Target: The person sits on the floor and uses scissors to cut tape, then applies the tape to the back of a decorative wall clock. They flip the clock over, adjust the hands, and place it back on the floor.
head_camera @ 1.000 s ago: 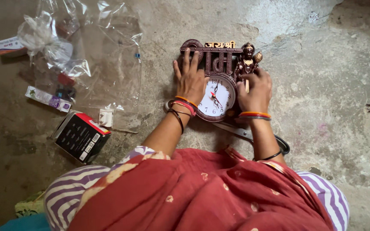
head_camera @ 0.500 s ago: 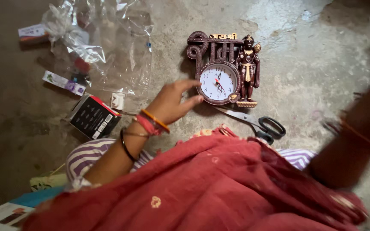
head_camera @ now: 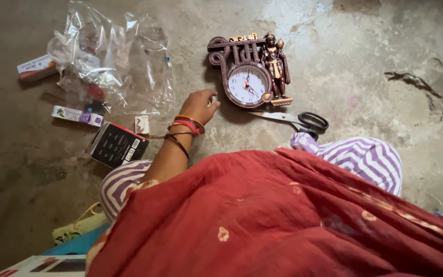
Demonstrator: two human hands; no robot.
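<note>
A brown ornamental wall clock [head_camera: 249, 77] with a white round face and a small figure on its right side lies flat on the concrete floor. My left hand [head_camera: 199, 104] rests on the floor just left of the clock, fingers curled, a small pale thing at its fingertips that I cannot make out. Bangles circle that wrist. My right hand is out of view. Black-handled scissors [head_camera: 299, 119] lie just below the clock, blades pointing left.
A crumpled clear plastic bag [head_camera: 114, 66] lies at the upper left. Around it lie a small carton [head_camera: 36, 67], a small white tube box [head_camera: 77, 115] and a black box [head_camera: 116, 145]. My red cloth and striped trousers [head_camera: 357, 156] fill the foreground.
Both hands came off the clock. My right hand swung off to the right and left the view. My left hand drew back to the floor left of the clock.
</note>
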